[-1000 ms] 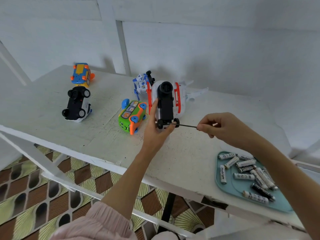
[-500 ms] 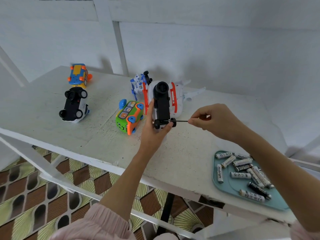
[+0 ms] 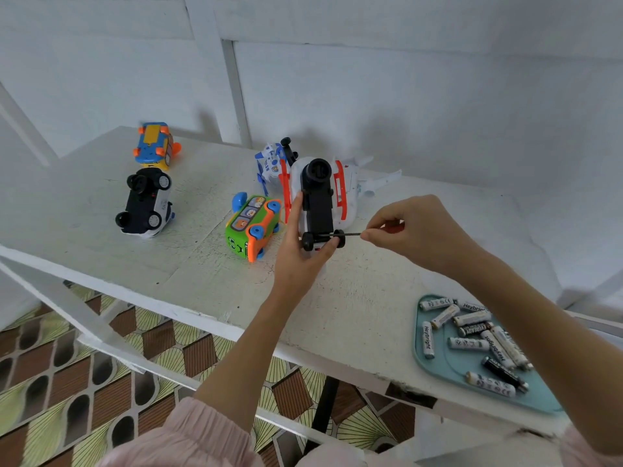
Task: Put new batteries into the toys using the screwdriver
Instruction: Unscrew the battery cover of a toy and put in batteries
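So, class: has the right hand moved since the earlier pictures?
Yes. Against the teal tray, the right hand, pinching the screwdriver, has shifted left, closer to the toy plane.

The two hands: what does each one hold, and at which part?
The left hand grips the white toy at its near, wheeled end. The right hand pinches the screwdriver at its handle end.

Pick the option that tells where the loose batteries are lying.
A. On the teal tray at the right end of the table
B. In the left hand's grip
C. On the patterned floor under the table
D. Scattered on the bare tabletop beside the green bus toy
A: the batteries lie in a loose pile on the teal tray at the right end of the white table, partly hidden by the right forearm.
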{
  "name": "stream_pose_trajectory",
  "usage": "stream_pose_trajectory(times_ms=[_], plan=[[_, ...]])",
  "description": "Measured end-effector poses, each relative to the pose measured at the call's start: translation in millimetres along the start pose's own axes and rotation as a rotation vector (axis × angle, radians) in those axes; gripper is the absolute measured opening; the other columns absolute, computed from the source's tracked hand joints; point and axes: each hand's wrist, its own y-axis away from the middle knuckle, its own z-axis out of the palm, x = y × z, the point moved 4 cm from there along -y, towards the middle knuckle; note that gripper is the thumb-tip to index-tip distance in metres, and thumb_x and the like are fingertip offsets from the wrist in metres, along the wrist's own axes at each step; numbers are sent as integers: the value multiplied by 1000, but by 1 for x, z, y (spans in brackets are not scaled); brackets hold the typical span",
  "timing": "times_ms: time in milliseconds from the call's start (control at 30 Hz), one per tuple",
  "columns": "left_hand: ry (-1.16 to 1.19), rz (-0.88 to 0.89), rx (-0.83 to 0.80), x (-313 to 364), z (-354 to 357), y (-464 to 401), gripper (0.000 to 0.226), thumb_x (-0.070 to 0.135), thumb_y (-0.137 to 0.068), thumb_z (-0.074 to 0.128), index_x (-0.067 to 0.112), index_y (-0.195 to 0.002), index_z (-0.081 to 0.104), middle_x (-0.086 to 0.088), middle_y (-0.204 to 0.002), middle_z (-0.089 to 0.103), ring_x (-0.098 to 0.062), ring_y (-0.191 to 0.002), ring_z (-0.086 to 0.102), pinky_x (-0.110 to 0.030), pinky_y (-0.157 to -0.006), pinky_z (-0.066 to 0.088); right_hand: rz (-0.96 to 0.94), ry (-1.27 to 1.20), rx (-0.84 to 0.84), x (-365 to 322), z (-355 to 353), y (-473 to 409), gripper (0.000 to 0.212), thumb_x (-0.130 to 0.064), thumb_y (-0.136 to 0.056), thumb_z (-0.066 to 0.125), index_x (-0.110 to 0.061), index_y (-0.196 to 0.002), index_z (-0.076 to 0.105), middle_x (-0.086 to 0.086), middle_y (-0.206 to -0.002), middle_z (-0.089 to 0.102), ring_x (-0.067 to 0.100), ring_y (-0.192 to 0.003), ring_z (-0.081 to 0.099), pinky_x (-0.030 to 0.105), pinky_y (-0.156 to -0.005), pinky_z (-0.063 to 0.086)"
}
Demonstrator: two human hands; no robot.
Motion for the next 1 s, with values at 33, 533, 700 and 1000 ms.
stream_pose_trajectory(times_ms=[33, 533, 700, 1000], plan=[[14, -11, -3, 1, 0, 0, 85, 30, -80, 70, 55, -140, 16, 32, -147, 27, -21, -137, 37, -57, -95, 48, -13, 15, 17, -3, -1, 0, 14, -25, -80, 69, -12, -82, 73, -1, -73, 68, 13, -65, 61, 26, -68, 50], [48, -13, 9, 4, 1, 2, 81, 41, -77, 68, 64, -135, 17, 37, -142, 31, -24, -127, 50, -57, -89, 51, -33, 222, 54, -38, -7, -18, 34, -31, -89, 58, -3, -69, 57, 6, -62, 58, 11, -47, 41, 30, -55, 43], [17, -16, 17, 2, 0, 1, 82, 42, -77, 69, 62, -137, 17, 10, -152, 32, -31, -127, 50, -61, -90, 49, -222, 108, -43, -42, -6, -18, 14, -7, -77, 68, -10, -88, 60, -8, -78, 49, 4, -67, 45, 18, -66, 43], [-27, -1, -35, 6, 4, 3, 83, 36, -79, 67, 48, -143, 16, 46, -134, 32, -11, -130, 46, -47, -100, 48, -207, 202, -2, -31, -7, -14, 23, -20, -81, 67, -6, -64, 61, -2, -58, 53, 2, -50, 40, 11, -52, 32]])
